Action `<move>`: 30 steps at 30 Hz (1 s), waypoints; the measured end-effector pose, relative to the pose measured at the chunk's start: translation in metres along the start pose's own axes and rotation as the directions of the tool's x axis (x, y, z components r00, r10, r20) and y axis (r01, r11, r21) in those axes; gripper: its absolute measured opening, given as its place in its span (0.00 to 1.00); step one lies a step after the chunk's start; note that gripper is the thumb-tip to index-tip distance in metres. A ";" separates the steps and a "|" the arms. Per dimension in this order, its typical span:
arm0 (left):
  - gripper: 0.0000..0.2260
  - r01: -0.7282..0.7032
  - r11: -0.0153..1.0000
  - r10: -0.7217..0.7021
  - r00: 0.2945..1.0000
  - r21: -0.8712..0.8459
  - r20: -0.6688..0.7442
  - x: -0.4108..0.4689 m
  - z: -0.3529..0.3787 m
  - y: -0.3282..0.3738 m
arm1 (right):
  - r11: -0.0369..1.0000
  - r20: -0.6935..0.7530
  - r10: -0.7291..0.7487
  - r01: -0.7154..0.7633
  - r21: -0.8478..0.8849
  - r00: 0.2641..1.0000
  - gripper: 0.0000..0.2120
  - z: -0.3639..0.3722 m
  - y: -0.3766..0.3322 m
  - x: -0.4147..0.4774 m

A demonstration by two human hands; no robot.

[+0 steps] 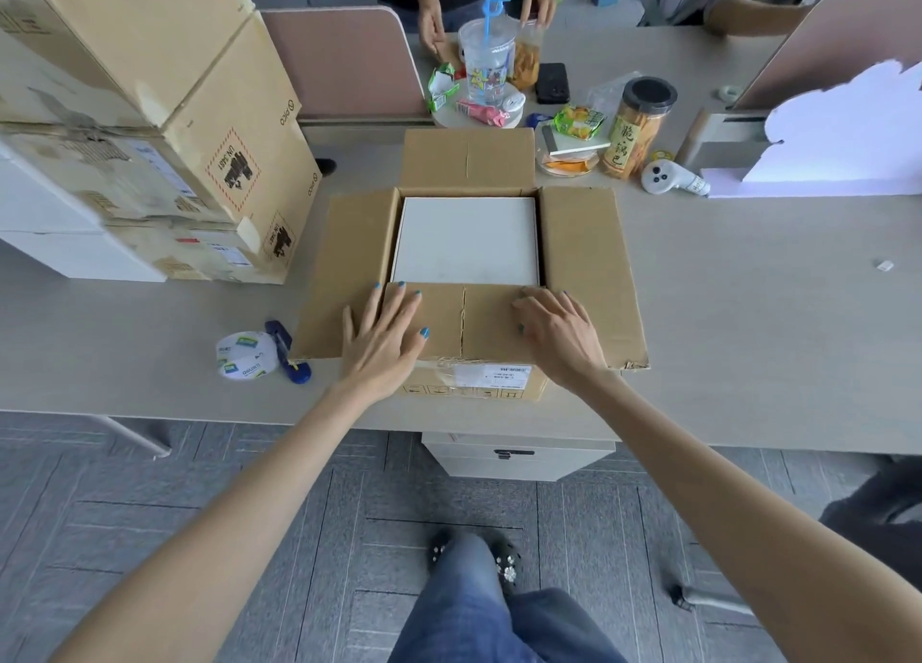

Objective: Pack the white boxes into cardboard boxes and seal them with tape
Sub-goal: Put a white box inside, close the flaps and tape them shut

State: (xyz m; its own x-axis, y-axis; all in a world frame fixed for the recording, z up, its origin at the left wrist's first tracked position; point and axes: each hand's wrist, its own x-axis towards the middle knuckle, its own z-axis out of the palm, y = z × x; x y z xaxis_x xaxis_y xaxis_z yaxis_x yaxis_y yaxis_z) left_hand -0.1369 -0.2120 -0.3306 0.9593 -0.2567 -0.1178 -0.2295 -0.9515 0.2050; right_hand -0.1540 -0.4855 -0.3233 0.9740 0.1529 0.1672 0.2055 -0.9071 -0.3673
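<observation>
- Far left: I see a stack of sealed cartons (pixel 164 113) on the worktop (pixel 748 323), well apart from the hands.
- Near left: a tape roll (pixel 246 361) lies just left of the open box, touching a blue dispenser (pixel 291 360).
- Left hand (pixel 386 335): palm down on the left half of the near flap (pixel 449 320), fingers straight and spread, fingertips at the flap's far edge.
- Centre: the cardboard box (pixel 344 273) sits at the worktop's near edge. Its left, right and far flaps are folded outward, and its near flap is folded in over the opening.
- White box (pixel 466 240): inside the cardboard box, lying flat and filling the opening. The near flap covers its near edge.
- Right hand (pixel 561 335): palm down on the right half of the near flap, fingers close together and slightly bent. It rests there, gripping nothing that I can see.
- Far centre to right: a cup with a blue straw (pixel 486 66), a phone (pixel 552 83), a black-lidded snack jar (pixel 638 131) and loose wrappers.
</observation>
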 end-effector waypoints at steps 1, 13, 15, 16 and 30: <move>0.28 -0.013 1.000 0.013 1.000 0.000 -0.018 0.002 0.000 -0.001 | 1.000 0.002 -0.005 0.005 -0.001 1.000 0.15 -0.003 -0.002 0.005; 0.26 -0.067 0.995 0.060 0.993 -0.068 -0.100 0.104 -0.045 0.007 | 0.999 -0.005 0.043 -0.043 -0.005 0.999 0.18 -0.021 0.004 0.115; 0.25 -0.072 0.995 0.066 0.993 -0.063 -0.100 0.125 -0.051 0.004 | 0.997 0.010 0.073 -0.073 -0.021 0.997 0.18 -0.021 0.009 0.135; 0.25 -0.077 0.995 0.071 0.992 -0.060 -0.107 0.136 -0.054 0.002 | 0.996 0.015 0.087 -0.086 -0.025 0.996 0.18 -0.020 0.012 0.145; 0.29 0.103 0.943 -0.122 0.992 -0.316 -0.041 0.242 -0.058 -0.024 | 0.805 0.161 0.486 -0.512 0.301 0.859 0.30 0.002 0.045 0.236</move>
State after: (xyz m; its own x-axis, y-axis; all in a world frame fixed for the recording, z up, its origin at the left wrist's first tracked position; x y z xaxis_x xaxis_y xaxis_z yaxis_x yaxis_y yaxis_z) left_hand 0.1104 -0.2420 -0.3076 0.9861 -0.1313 -0.1018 -0.0655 -0.8705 0.4878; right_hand 0.0853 -0.4894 -0.3020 0.9520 -0.2463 -0.1820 -0.3041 -0.6904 -0.6564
